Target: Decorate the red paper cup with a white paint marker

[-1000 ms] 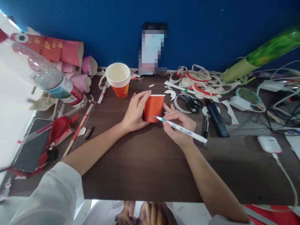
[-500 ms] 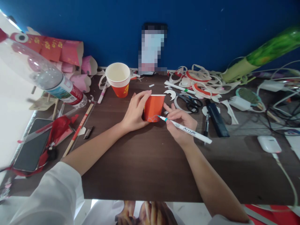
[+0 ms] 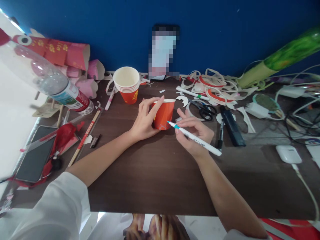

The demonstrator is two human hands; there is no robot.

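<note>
An orange paper cup (image 3: 165, 115) stands upright on the dark wooden table (image 3: 150, 176), with pale curved lines near its base. My left hand (image 3: 146, 120) grips its left side, fingers over the rim and thumb low. In my right hand (image 3: 195, 133) is a white acrylic marker (image 3: 197, 139) with a teal collar, its tip at or just beside the cup's lower right side; contact is hard to tell. Behind and to the left stands a stack of paper cups (image 3: 127, 85).
A phone (image 3: 162, 53) leans on the blue partition. Scissors (image 3: 206, 110), paper scraps (image 3: 212, 83) and a black case (image 3: 232, 126) lie right; cables and a white earphone case (image 3: 288, 154) sit farther right. Left are a plastic bottle (image 3: 71, 96) and another phone (image 3: 36, 153).
The cup has turned and tilted slightly in my left hand, so its drawn lines sit farther right. My right hand has shifted a little, the marker tip moving slightly left and up.
</note>
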